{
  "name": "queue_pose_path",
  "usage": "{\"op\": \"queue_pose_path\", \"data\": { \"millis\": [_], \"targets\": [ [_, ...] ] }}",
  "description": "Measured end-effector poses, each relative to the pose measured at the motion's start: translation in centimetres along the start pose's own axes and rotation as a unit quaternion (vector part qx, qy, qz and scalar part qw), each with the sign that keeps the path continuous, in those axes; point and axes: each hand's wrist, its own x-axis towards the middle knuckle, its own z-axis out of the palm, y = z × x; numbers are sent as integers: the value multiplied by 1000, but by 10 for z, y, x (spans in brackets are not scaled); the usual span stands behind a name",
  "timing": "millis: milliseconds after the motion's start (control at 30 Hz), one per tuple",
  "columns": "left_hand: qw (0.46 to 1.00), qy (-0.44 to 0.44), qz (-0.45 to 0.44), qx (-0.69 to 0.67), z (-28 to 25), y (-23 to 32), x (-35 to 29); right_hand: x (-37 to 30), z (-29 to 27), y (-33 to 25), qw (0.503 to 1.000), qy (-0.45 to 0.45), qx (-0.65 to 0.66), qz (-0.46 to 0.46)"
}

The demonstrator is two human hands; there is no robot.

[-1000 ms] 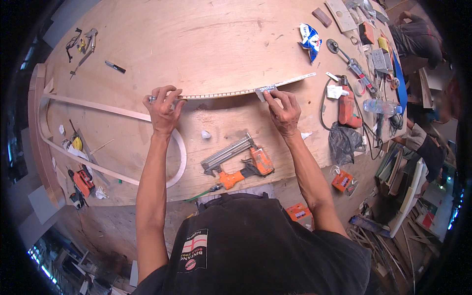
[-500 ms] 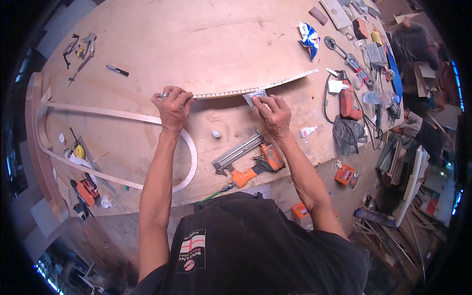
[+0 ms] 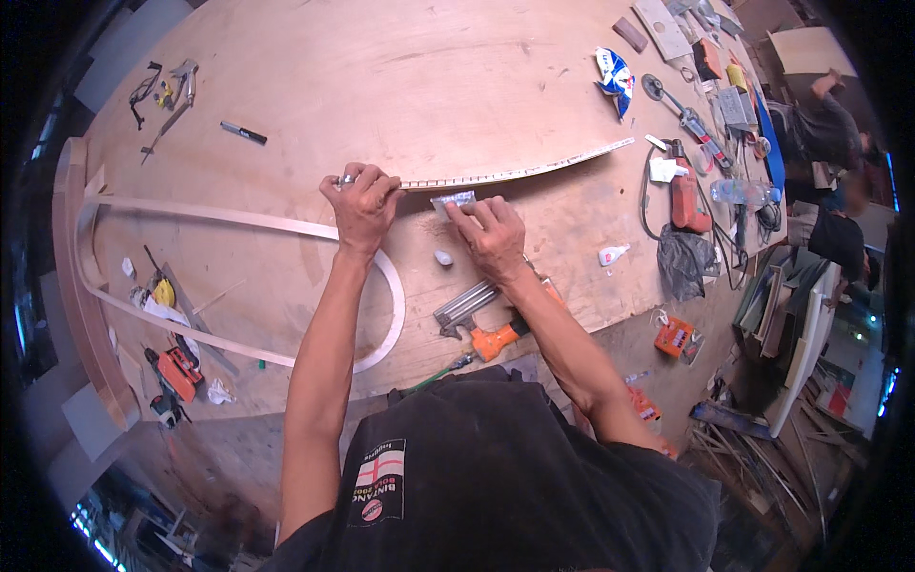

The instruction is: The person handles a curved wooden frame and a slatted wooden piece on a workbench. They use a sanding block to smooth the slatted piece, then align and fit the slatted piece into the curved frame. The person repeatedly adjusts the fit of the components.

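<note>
A: What is the left hand (image 3: 362, 208) doing?

B: Its fingers are curled in, pinched closed on the left end of the thin curved strip (image 3: 519, 174). The strip runs rightward from there in a shallow bow over the plywood tabletop (image 3: 410, 95), a shadow along its near side.

A: And its surface?

B: Pale and narrow, with rows of short, evenly spaced cuts on the part near the left hand, then dusty, speckled white toward the free tip.

A: The right hand (image 3: 491, 234)?

B: Fingertips drawn together on a small folded sheet (image 3: 453, 202), crinkled and grey-white. It sits right by the strip's near edge — I can't tell if they touch.

A: What else is close?

B: A smooth pale band (image 3: 233, 217) bent into a long rounded loop at lower left, an orange-and-grey nail gun (image 3: 491, 338) partly under the right forearm, and a small white plastic bottle (image 3: 612, 255) to the right.

A: What differs from 1 second ago?

B: The right hand has travelled left along the strip. Back then it was well out toward the free tip; now the 2 hands are near each other. Its forearm crosses the nail gun, which lay uncovered before — and the bottle, mostly hidden then, shows fully.
</note>
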Motion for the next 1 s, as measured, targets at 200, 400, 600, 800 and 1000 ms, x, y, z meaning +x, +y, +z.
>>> {"op": "queue_pose_path", "data": {
  "millis": [200,400,600,800,1000],
  "targets": [
    [1000,7,-6,-13,2,-3,-1,12,11,-6,999,13,-39,16],
    [1000,15,-1,-21,3,-6,-3,30,7,-12,997,63,-44,15],
    [1000,18,4,-21,5,-8,0,17,-16,-16,1000,14,-6,7],
    [999,5,-22,-23,-6,-5,-3,-2,-90,130,952,56,-74,291],
    [999,12,-35,-22,-16,-26,-14,13,-118,183,915,-41,-223,335]
  ]
}}
